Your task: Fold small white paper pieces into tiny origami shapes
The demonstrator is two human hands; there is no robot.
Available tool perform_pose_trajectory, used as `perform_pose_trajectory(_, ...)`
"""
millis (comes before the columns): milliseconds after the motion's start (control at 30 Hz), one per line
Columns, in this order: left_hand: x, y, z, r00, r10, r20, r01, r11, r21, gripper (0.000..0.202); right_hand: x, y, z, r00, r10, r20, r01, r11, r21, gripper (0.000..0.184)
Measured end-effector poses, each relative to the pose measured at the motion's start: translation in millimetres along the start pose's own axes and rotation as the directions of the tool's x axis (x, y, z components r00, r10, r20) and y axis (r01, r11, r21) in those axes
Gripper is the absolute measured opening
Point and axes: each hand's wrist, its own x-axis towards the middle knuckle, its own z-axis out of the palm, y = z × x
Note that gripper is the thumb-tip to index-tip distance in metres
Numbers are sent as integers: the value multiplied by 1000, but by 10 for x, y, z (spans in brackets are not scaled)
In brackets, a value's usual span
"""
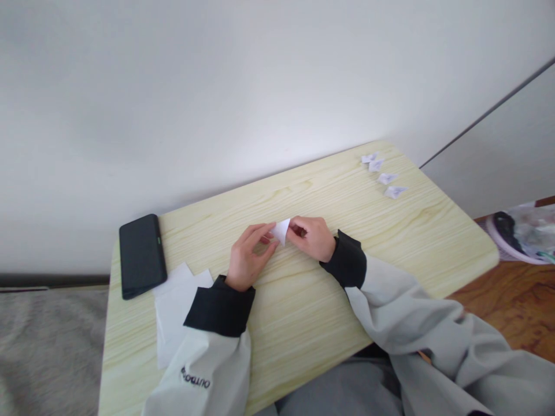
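Observation:
A small folded piece of white paper (281, 230) is held just above the middle of a pale wooden table (303, 312). My left hand (249, 254) pinches its left side with the fingertips. My right hand (313, 236) pinches its right side, fingers curled. Both hands touch the paper and almost touch each other. Grey sleeves with black cuffs cover both forearms.
A black phone (141, 254) lies face up at the table's left end. Loose white paper sheets (173, 309) lie beside it, partly under my left sleeve. Several small folded paper pieces (384, 173) sit in a row at the far right corner. A white wall stands behind the table.

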Motion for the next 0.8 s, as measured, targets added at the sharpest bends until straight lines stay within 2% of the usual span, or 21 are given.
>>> perform_pose_trajectory(100, -7, -8, -1, 1000, -22, -14, 23, 1000, 11, 26, -3, 4, 3, 1000, -2, 10, 2, 1000, 29, 14)
perform_pose_trajectory(267, -17, -1, -18, 999, -39, -11, 39, 999, 20, 19, -11, 3, -2, 991, -51, 123, 42, 996, 81, 9)
perform_pose_trajectory(400, -32, 0, -2, 988, -150, 22, 152, 981, -123, 26, -14, -1, -11, 988, -108, 108, 98, 991, 91, 7)
perform_pose_trajectory(500, -36, 31, 19, 950, -306, 58, 309, 907, -287, 35, -18, -12, -12, 984, -176, 21, 175, 984, 45, 10)
perform_pose_trajectory(567, -30, 66, 24, 920, -366, 142, 391, 837, -383, 37, -22, -21, -8, 977, -208, -51, 207, 978, -12, 12)
perform_pose_trajectory(633, -16, 99, 19, 901, -382, 203, 432, 768, -473, 39, -25, -30, 1, 970, -226, -91, 222, 973, -57, 12)
perform_pose_trajectory(700, -2, 121, 9, 894, -391, 220, 445, 708, -548, 41, -27, -41, 16, 962, -246, -116, 237, 968, -86, 12)
perform_pose_trajectory(800, 17, 139, -5, 884, -412, 220, 458, 669, -586, 42, -30, -63, 46, 948, -294, -118, 278, 951, -137, 12)
